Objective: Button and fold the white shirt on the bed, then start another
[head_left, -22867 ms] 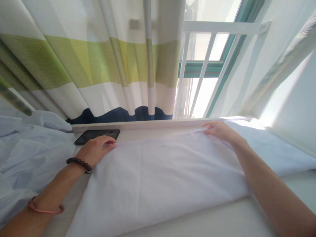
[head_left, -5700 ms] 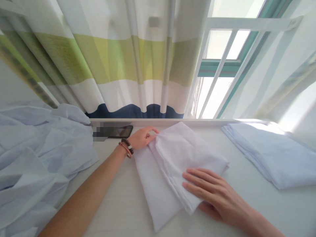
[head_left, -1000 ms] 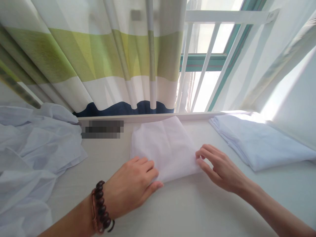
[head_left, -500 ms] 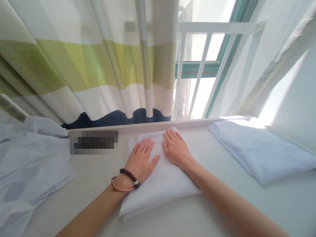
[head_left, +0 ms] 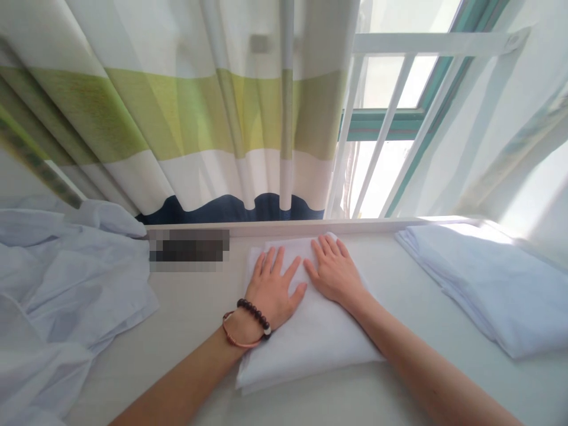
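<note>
A folded white cloth (head_left: 317, 334) lies flat on the pale tabletop (head_left: 190, 325) in front of me. My left hand (head_left: 275, 287) rests palm down on its left part, fingers spread. A dark bead bracelet (head_left: 255, 312) and a thin reddish band circle that wrist. On the upper right part of the cloth lies my right hand (head_left: 335, 269), flat, with its fingers outstretched and the thumb towards the left hand. Neither hand grips anything. The cloth's far edge reaches close to the raised rim at the back.
Crumpled white cloth (head_left: 89, 284) is heaped at the left. Beside it sits a pixelated dark object (head_left: 190, 248). Another folded white cloth (head_left: 492, 284) lies at the right. Behind the rim (head_left: 275, 228) hang striped curtains (head_left: 199, 112), beside a white railing (head_left: 426, 44) and a window.
The whole view has shifted, so things appear further right. My left fingers are spread a little wider on the cloth. Both hands remain on the folded cloth.
</note>
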Demonstrator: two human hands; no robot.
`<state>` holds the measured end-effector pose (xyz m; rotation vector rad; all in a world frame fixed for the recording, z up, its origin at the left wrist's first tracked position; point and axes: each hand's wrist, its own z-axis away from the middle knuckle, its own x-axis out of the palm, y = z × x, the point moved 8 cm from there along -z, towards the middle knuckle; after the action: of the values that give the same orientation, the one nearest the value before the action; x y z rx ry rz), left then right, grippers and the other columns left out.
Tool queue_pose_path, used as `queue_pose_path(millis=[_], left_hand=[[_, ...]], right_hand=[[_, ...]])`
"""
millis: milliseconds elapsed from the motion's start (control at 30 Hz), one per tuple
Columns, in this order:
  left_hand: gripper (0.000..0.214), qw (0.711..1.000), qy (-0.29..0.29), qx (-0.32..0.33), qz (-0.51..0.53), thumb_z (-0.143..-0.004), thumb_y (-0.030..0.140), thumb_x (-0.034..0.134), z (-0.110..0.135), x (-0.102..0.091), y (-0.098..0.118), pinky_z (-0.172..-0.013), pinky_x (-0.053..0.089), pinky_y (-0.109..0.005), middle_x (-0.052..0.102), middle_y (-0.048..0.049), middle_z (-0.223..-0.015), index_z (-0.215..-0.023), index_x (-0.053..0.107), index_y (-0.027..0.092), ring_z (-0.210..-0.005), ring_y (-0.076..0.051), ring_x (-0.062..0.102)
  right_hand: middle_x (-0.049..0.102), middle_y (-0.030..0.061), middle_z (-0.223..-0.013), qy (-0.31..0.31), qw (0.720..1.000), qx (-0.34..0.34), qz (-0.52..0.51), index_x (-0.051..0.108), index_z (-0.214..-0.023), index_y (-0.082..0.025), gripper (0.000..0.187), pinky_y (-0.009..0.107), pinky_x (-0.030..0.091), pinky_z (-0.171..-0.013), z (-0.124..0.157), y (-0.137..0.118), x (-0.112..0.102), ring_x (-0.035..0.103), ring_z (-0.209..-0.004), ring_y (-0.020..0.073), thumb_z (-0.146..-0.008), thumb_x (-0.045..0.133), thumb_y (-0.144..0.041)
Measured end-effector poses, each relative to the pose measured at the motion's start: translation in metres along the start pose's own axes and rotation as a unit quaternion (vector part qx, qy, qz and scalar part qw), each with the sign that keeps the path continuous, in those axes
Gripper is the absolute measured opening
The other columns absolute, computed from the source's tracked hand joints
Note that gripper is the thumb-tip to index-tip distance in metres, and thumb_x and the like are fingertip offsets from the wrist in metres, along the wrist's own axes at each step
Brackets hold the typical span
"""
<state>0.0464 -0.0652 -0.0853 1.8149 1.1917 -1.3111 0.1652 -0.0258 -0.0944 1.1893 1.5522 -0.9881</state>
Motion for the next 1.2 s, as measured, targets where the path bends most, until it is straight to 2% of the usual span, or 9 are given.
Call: queue_pose_path(millis=[167,300,400,567,667,767,833,1033,1200], left_hand=[[0.051,1.000,-0.028,-0.001,0.002,-0.090,0.049,0.045,-0.002,-0.001,-0.002,-0.113,0.022,-0.052,0.041,-0.0097,-0.147,-0.138,0.048,0.030,-0.138,-0.032,0.031],[0.039,0.997,-0.078,-0.005,-0.003,-0.091,0.036,0.044,-0.025,-0.007,0.000,-0.112,0.020,-0.054,0.058,-0.0129,-0.130,-0.122,0.061,0.019,-0.128,-0.032,0.043],[0.036,0.999,-0.045,-0.028,-0.003,-0.092,0.025,0.039,-0.043,-0.013,0.001,-0.114,0.019,-0.050,0.064,-0.0133,-0.119,-0.114,0.063,0.010,-0.119,-0.028,0.049],[0.047,0.999,-0.033,-0.035,0.025,-0.096,0.037,0.033,-0.036,0.005,-0.014,-0.115,0.018,-0.049,0.051,-0.0091,-0.140,-0.134,0.047,0.014,-0.129,-0.024,0.041],[0.053,0.997,-0.067,-0.022,0.041,-0.097,0.043,0.028,-0.025,0.016,-0.027,-0.117,0.015,-0.048,0.040,-0.0055,-0.149,-0.142,0.038,0.016,-0.138,-0.022,0.031],[0.060,0.994,-0.088,-0.039,0.048,-0.096,0.047,0.027,-0.020,0.018,-0.035,-0.116,0.017,-0.047,0.033,-0.0062,-0.152,-0.144,0.033,0.013,-0.141,-0.023,0.025],[0.063,0.994,-0.086,-0.049,0.048,-0.096,0.049,0.026,-0.021,0.017,-0.036,-0.116,0.019,-0.046,0.031,-0.0075,-0.153,-0.145,0.032,0.010,-0.141,-0.025,0.023],[0.063,0.995,-0.083,-0.048,0.038,-0.096,0.048,0.027,-0.024,0.020,-0.034,-0.114,0.022,-0.049,0.032,-0.0101,-0.152,-0.145,0.033,0.008,-0.141,-0.027,0.024],[0.062,0.997,-0.068,-0.034,-0.003,-0.096,0.050,0.025,-0.019,0.006,-0.029,-0.117,0.009,-0.052,0.037,-0.0134,-0.149,-0.140,0.042,0.010,-0.141,-0.028,0.025]], right_hand=[[0.038,0.0180,-0.148,-0.004,1.000,-0.009,0.024,0.039,-0.142,-0.004,0.059,0.043,0.013,-0.113,0.003,-0.005,-0.007,0.025,-0.140,0.0291,-0.097,0.029,-0.042],[0.061,0.0183,-0.125,-0.076,0.997,-0.010,0.033,0.059,-0.122,-0.008,0.039,0.041,0.034,-0.099,-0.019,-0.009,-0.018,0.050,-0.120,0.0289,-0.094,0.037,-0.025],[0.067,0.0173,-0.109,-0.085,0.996,0.016,0.028,0.066,-0.106,-0.011,0.029,0.037,0.041,-0.084,-0.040,-0.007,-0.025,0.059,-0.103,0.0282,-0.086,0.045,-0.015],[0.061,0.0183,-0.111,-0.008,0.998,0.051,0.021,0.060,-0.108,-0.010,0.031,0.040,0.037,-0.087,-0.038,-0.002,-0.020,0.052,-0.106,0.0314,-0.093,0.034,-0.019],[0.061,0.0148,-0.105,0.040,0.997,0.059,0.001,0.059,-0.102,-0.013,0.029,0.039,0.036,-0.086,-0.027,0.001,-0.013,0.051,-0.100,0.0300,-0.094,0.034,-0.023],[0.059,0.0144,-0.112,0.069,0.995,0.065,-0.017,0.059,-0.103,-0.013,0.027,0.041,0.032,-0.091,-0.027,0.005,-0.008,0.048,-0.105,0.0300,-0.092,0.037,-0.024],[0.058,0.0146,-0.117,0.068,0.995,0.068,-0.027,0.059,-0.105,-0.013,0.028,0.042,0.031,-0.094,-0.031,0.007,-0.004,0.046,-0.109,0.0305,-0.092,0.038,-0.024],[0.061,0.0127,-0.110,0.029,0.996,0.068,-0.053,0.061,-0.104,-0.015,0.029,0.042,0.034,-0.090,-0.040,0.012,0.004,0.049,-0.105,0.0301,-0.091,0.037,-0.026],[0.061,0.0128,-0.112,0.027,0.994,0.078,-0.078,0.062,-0.104,-0.016,0.030,0.042,0.034,-0.093,-0.039,0.014,0.001,0.049,-0.107,0.0300,-0.091,0.038,-0.027]])
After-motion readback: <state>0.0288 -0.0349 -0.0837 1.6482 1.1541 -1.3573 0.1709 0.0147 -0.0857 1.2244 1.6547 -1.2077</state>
